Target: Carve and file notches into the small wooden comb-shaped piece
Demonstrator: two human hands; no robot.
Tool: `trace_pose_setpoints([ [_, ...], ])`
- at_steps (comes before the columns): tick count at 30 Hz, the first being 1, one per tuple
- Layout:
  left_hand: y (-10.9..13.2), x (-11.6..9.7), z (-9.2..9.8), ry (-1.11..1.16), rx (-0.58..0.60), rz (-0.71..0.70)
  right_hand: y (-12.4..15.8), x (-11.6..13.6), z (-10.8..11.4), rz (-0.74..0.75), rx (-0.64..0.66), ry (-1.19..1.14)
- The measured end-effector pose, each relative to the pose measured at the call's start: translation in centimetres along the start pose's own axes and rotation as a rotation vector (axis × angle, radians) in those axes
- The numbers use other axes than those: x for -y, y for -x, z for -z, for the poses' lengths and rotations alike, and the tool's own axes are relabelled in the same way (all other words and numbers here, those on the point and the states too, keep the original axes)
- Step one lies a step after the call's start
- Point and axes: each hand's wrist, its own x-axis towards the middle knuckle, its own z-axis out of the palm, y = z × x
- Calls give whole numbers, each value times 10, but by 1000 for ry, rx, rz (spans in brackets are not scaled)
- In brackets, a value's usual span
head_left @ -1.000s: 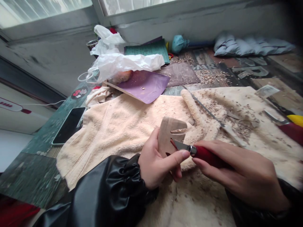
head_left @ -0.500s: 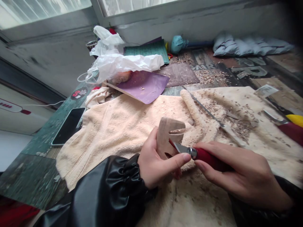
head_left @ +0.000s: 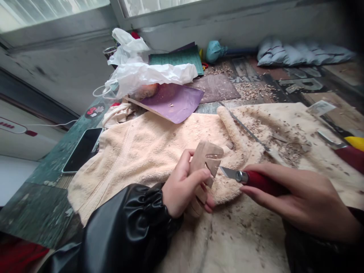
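My left hand (head_left: 184,185) is wrapped round a pale carved wood piece (head_left: 205,159) with notches cut in its right edge, held upright over a cream towel (head_left: 148,151). My right hand (head_left: 295,197) grips a red-handled carving knife (head_left: 247,177). Its short blade points left, its tip a little to the right of the wood and not touching it. Both forearms wear black shiny sleeves.
Wood shavings (head_left: 284,144) litter the towel's right part, where a thin metal file (head_left: 250,132) lies. A phone (head_left: 82,149) rests at the left. Behind are a purple sheet (head_left: 176,102), white plastic bags (head_left: 142,72), a green mat (head_left: 179,58) and red and yellow tool handles (head_left: 352,149).
The knife blade has come out of the notch and drawn back to the right. My left thumb left the blade and closed on the wood, which tilted slightly.
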Motion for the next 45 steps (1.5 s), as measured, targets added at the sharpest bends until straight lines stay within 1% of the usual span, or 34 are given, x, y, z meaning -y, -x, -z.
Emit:
trace_pose_setpoints([
  [2, -2, -3, 6, -61, -12, 31, -1, -8, 0, -5, 61, 21],
  [3, -3, -5, 8, -128, -10, 40, -1, -11, -1, -20, 73, 22],
  [5, -5, -8, 13, -339, 14, 31, 0, -15, -2, -72, 63, -13],
  [6, -6, -9, 15, -470, 28, -8, 0, -15, -2, -84, 69, -28],
  [8, -8, -9, 19, -727, 52, -155, -2, -13, -2, -67, 103, -33],
  [10, -10, -8, 23, -907, 55, -313, -5, -11, 0, 2, 148, -16],
  [11, -11, -7, 24, -965, 48, -364, -6, -10, 2, 48, 169, -7],
  [13, -13, -7, 28, -1054, 17, -401, -8, -10, 4, 107, 192, 10],
  [14, -14, -8, 30, -1102, 1, -404, -8, -11, 5, 107, 208, 20],
  [18, -17, -11, 37, -1315, -21, -432, -6, -14, 6, 20, 311, 77],
  [21, -21, -10, 41, -1456, -54, -475, -6, -16, 2, 18, 319, 124],
  [25, -26, -5, 44, -1505, -48, -471, -8, -18, -4, 53, 308, 142],
  [28, -28, -3, 44, -1507, -39, -482, -8, -19, -8, 12, 306, 157],
  [31, -29, -2, 43, -1505, -34, -501, -7, -21, -12, -29, 277, 165],
  [34, -30, -3, 44, -1496, -29, -513, -6, -21, -14, -18, 261, 164],
  [36, -30, -2, 44, -1490, -27, -516, -6, -21, -14, -12, 251, 164],
  [40, -30, -1, 45, -1480, -31, -524, -7, -18, -11, -1, 191, 150],
  [43, -30, -1, 46, -1475, -30, -531, -6, -19, -9, 4, 175, 101],
  [45, -30, -1, 46, -1472, -25, -532, -5, -21, -9, -32, 154, 32],
])
